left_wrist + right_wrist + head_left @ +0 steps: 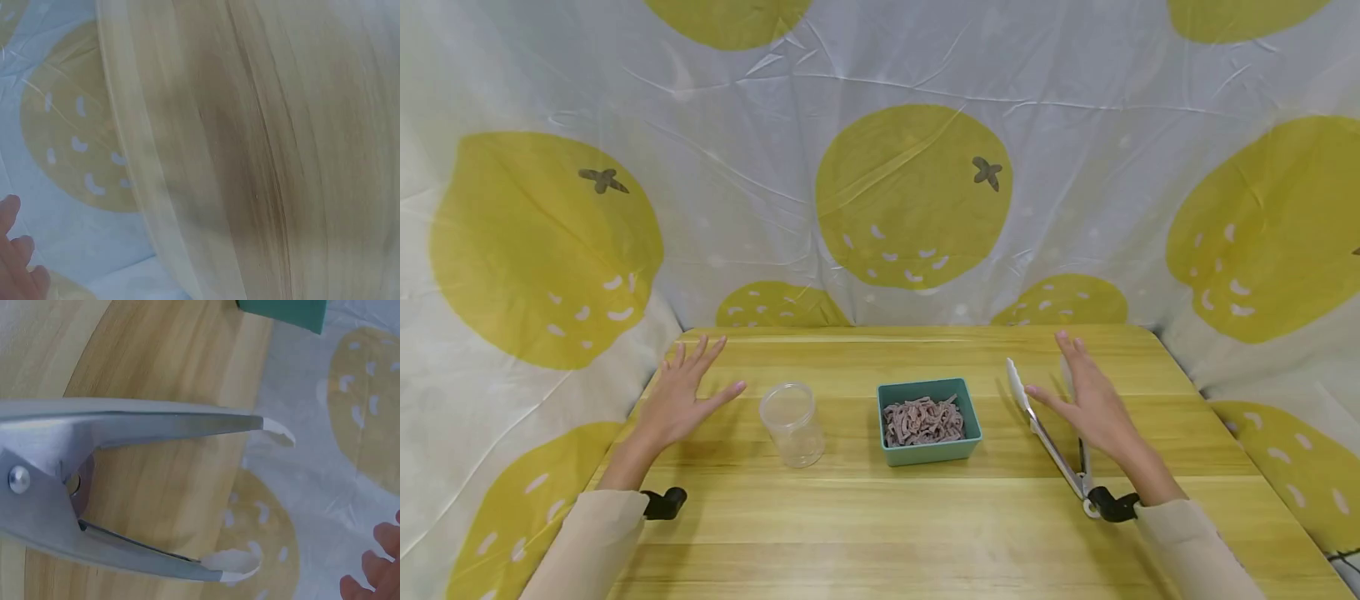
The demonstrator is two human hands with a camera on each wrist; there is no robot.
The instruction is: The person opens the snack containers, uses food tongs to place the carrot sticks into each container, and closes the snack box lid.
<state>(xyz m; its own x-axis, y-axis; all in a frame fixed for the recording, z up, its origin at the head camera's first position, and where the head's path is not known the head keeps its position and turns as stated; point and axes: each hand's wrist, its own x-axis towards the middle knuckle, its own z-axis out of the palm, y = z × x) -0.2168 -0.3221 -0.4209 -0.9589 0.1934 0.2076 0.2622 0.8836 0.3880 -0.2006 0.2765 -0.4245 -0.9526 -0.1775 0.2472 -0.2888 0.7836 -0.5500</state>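
My left hand [679, 406] hovers over the left side of the table with straight, spread fingers and holds nothing. To its right stands a clear plastic jar [795, 427] with no lid on it. A green rectangular box [928, 452] at the middle holds a heap of brownish-grey shredded strips [923, 421]. On the right lie metal tongs [181, 425] with white tips, their arms spread apart. My right hand [1093, 404] is above the tongs, fingers straight; in the head view it covers part of them. Whether it touches them I cannot tell.
The wooden table [820, 533] carries these things. A white cloth [895, 67] printed with yellow fruit hangs behind the table and along both sides. A black wrist mount [666, 503] sits on the left forearm, another [1116, 505] on the right.
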